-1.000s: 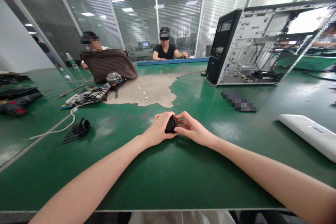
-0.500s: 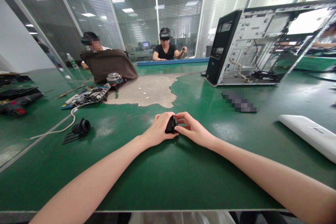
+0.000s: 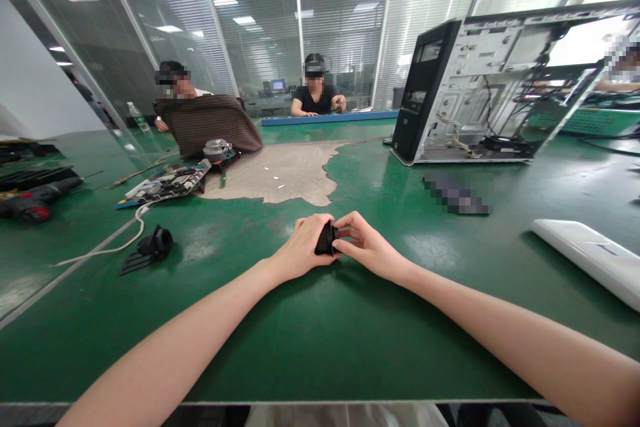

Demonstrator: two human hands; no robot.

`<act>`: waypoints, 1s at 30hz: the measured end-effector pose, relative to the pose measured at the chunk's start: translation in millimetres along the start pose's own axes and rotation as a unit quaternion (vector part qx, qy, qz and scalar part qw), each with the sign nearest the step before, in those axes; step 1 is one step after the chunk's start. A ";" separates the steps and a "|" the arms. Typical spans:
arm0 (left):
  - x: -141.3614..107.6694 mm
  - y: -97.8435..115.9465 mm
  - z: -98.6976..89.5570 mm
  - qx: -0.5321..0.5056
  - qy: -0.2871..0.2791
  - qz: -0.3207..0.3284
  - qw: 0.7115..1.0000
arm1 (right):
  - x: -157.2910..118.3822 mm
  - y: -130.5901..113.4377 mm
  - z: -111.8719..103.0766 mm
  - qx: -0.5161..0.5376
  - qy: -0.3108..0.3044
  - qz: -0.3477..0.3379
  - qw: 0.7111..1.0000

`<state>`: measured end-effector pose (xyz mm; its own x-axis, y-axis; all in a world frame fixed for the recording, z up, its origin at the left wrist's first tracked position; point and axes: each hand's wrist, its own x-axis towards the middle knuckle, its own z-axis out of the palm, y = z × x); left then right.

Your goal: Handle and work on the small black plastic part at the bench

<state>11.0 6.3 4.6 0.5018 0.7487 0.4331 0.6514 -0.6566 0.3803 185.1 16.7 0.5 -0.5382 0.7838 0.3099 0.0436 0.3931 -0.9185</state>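
Note:
Between my hands, a small black plastic part (image 3: pixel 326 240) sits just above or on the green tabletop (image 3: pixel 320 320); I cannot tell its exact kind. My left hand (image 3: pixel 303 247) wraps round its left side, fingers closed over the back. From the right, my right hand (image 3: pixel 367 250) pinches the part's edge with thumb and fingertips. Much of the part is hidden behind the fingers. Off to the left lies another black plastic piece (image 3: pixel 155 243) with a round collar and flat prongs.
An open computer case (image 3: pixel 427 93) stands at the back right, with a white flat box (image 3: pixel 595 257) at the right edge. A circuit board (image 3: pixel 173 183), a white cable (image 3: pixel 135 230) and a power drill (image 3: pixel 37 200) lie left. Two people (image 3: pixel 315 90) sit across the table.
My hands and the black part stay almost in place, with only slight finger movement. The person opposite has lowered a raised hand and drawn it inward.

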 end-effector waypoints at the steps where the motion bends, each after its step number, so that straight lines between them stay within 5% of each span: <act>1: 0.1 -0.2 0.1 -0.001 0.000 0.000 1.000 | 0.1 0.5 0.0 -0.004 0.001 0.003 1.000; 5: 0.4 -0.3 -0.2 -0.003 -0.002 -0.003 1.000 | -1.1 -0.1 0.4 -0.008 -0.017 0.006 1.000; 12: 0.4 -1.2 -1.6 -0.009 -0.003 0.004 1.000 | -6.5 -4.7 -0.2 -0.086 0.006 -0.096 0.992; 17: -0.7 -3.5 -2.2 0.002 0.006 -0.013 1.000 | -3.0 2.5 -11.3 -0.040 0.104 -0.041 0.993; 24: -0.7 -3.2 -1.2 -0.001 0.005 -0.010 1.000 | 6.7 -0.6 -4.0 0.051 0.018 0.040 0.998; 30: -0.8 -3.1 -0.5 0.018 0.003 0.001 1.000 | 11.9 -0.5 0.4 0.029 0.029 0.053 0.998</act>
<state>8.3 7.6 3.5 0.4999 0.7471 0.4382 0.6708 -0.6540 0.3497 178.3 25.6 4.6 -0.4826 0.8469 0.2233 0.0479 0.2802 -0.9588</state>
